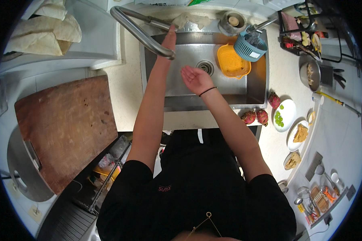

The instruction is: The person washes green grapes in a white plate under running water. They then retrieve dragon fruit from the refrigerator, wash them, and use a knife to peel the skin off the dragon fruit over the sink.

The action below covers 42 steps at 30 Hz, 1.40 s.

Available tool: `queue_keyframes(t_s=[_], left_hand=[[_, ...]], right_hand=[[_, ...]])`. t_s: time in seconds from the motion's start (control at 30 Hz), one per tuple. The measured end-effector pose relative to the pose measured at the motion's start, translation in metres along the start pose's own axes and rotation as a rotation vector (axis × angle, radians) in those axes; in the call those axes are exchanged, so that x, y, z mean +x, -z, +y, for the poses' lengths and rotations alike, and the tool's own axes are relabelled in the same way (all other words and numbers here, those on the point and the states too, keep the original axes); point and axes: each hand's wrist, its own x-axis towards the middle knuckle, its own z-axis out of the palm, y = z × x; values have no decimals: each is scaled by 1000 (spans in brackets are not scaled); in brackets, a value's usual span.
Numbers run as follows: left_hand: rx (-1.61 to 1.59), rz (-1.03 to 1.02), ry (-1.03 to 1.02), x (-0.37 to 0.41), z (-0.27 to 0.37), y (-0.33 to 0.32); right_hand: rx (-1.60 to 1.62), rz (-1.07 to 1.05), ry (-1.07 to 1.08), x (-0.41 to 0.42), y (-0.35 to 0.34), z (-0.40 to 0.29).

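My left hand point(169, 39) reaches to the base of the curved metal faucet point(141, 34) at the back left of the stainless steel sink point(184, 99). The spout partly hides this hand, and whether its fingers grip the faucet is unclear. My right hand point(197, 79) hangs palm up over the basin beside the drain point(205, 67), fingers extended, holding nothing. A dark band circles the right wrist. An orange plastic basket point(226, 64) lies in the basin's right part, partly under a blue-green slotted basket point(246, 49) at the back right corner.
A wooden cutting board point(69, 129) stands at the left. Dragon fruits point(249, 117) and a white plate with green pieces point(286, 116) sit right of the sink. A metal pot point(232, 22) and a damp cloth point(190, 20) lie along the back edge. Utensils point(319, 198) hang lower right.
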Motion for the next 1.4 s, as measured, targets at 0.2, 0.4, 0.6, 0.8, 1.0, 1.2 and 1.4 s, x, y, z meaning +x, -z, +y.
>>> queue_keyframes(t_s=[0.2,0.4,0.6,0.8,1.0,1.2,1.4], left_hand=[[-105,13,65,-23,-12,5],[-1221,-14,466,-87,-16,-20],[-1421,18,320,-66,-17,-5],[-1602,-260,130,-48,-29,-28],[-1639,-445,264,-55,-52,-9],[-1510,-79,778,-85,-20,-57],[-1126,377,587,-71,-29,-22]], right_hand=[[60,-87,62,30,-14,8],[49,-328,157,41,-39,15],[-158,-412,352,31,-72,25],[-936,-82,1079,47,-65,23],[-1484,-87,1604,11,-71,26],[-1830,160,1176,26,-23,-20],[-1977,237,1159,33,-46,53]])
